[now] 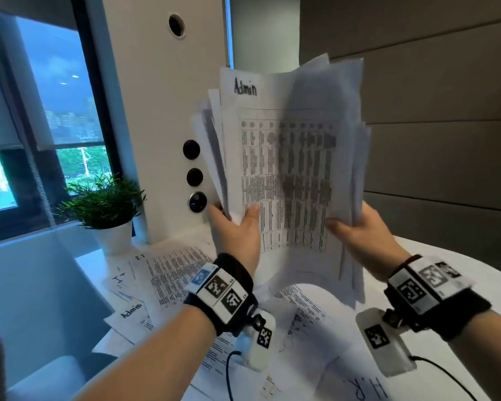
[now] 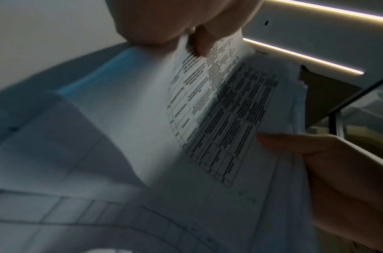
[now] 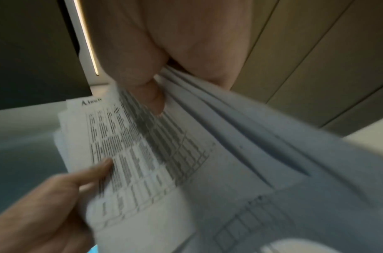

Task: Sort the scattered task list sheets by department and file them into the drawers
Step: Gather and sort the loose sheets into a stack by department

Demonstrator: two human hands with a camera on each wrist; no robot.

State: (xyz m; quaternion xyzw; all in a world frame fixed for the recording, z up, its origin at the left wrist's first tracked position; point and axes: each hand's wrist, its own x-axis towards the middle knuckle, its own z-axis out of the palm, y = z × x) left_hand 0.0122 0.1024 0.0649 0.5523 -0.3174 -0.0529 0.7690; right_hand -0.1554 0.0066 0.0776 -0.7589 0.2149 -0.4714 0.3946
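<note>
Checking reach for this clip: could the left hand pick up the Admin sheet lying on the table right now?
Probably not yet: the left hand grips the raised stack, though the Admin sheet on the table lies uncovered nearby.

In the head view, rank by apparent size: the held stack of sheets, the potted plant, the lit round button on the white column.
1. Stack of sheets, held up by both hands; nearness to the camera inflates it.
2. Potted plant.
3. Lit round button, clearly smallest.
</note>
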